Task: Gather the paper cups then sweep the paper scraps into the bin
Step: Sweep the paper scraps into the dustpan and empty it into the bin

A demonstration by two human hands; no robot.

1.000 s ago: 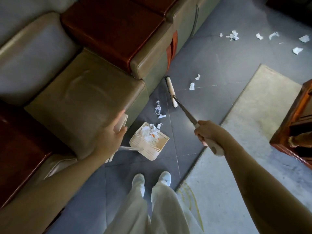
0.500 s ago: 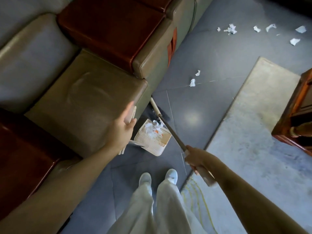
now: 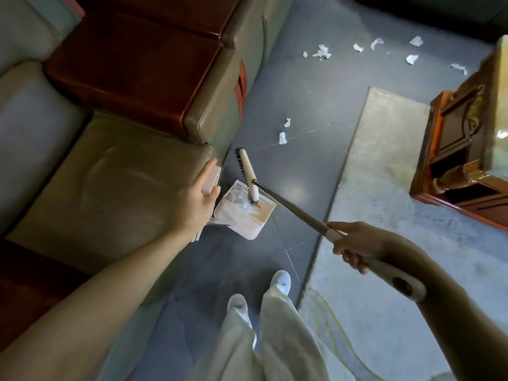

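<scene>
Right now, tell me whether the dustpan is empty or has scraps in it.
Not empty: white paper scraps lie inside the dustpan, partly under the broom. How full it is, cannot tell.

Floor (image 3: 316, 100): grey tiles. It bore a pale rug (image 3: 384, 188), a leather sofa (image 3: 110, 174), a carved wooden cabinet (image 3: 453, 138), and a white dustpan (image 3: 242, 218) beside the sofa. A pair of scraps (image 3: 282, 138) lay near the rug's edge, with more paper scraps (image 3: 321, 52) scattered well beyond.
</scene>
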